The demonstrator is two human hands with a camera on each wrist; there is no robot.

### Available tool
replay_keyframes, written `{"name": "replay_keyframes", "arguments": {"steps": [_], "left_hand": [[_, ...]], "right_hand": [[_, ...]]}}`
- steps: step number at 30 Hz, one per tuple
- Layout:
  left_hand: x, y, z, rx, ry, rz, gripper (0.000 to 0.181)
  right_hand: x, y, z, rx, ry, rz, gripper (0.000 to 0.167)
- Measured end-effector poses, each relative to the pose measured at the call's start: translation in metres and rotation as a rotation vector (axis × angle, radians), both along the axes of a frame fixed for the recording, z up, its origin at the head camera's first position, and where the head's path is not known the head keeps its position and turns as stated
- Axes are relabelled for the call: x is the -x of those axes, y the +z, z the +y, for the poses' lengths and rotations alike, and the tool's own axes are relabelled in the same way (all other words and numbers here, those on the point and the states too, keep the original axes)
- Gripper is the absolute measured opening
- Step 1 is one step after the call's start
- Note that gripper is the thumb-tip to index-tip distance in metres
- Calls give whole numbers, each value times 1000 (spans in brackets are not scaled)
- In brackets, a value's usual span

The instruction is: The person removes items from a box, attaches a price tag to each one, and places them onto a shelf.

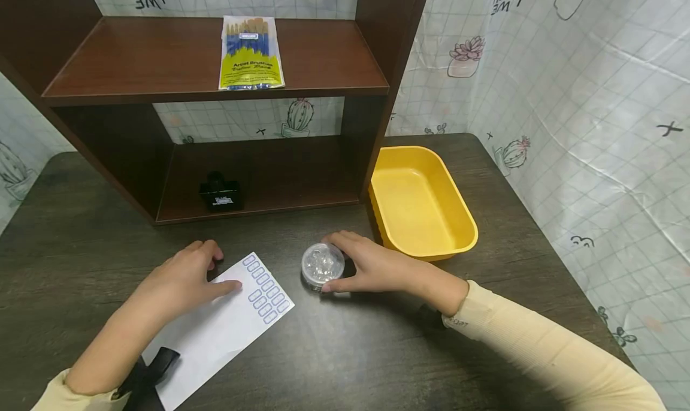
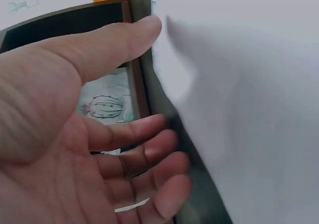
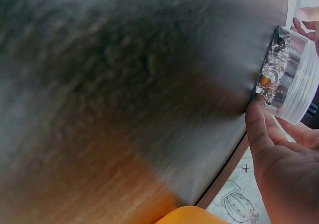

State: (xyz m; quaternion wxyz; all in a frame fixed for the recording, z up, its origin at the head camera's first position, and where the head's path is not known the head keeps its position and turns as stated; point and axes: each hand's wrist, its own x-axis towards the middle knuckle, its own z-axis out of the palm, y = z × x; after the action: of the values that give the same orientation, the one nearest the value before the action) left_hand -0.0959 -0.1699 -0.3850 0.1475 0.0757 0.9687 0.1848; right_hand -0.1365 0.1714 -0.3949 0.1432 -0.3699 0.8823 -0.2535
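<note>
Plastic and smooth, the jar (image 1: 322,263), at two o'clock from the paper (image 1: 215,333), could slip or tip if squeezed unevenly by the right hand (image 1: 374,268), which pinches it from three o'clock, while the left hand (image 1: 180,284), fingers relaxed, lies over the paper.

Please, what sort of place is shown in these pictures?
Probably a craft desk: a pack of artist brushes lies on a brown shelf unit, and the right hand holds a clear jar of shiny pieces.
</note>
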Motion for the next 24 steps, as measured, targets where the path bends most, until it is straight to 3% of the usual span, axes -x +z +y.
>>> {"name": "replay_keyframes", "arguments": {"steps": [7,16,24], "left_hand": [[3,-7,11,70,-23,17,70],[2,-7,14,25,-44,5,54],[3,-8,15,-35,-33,-23,54]], "right_hand": [[0,1,0,14,-6,-12,75],[0,0,1,6,-11,-15,75],[-1,1,0,1,-13,-27,78]]}}
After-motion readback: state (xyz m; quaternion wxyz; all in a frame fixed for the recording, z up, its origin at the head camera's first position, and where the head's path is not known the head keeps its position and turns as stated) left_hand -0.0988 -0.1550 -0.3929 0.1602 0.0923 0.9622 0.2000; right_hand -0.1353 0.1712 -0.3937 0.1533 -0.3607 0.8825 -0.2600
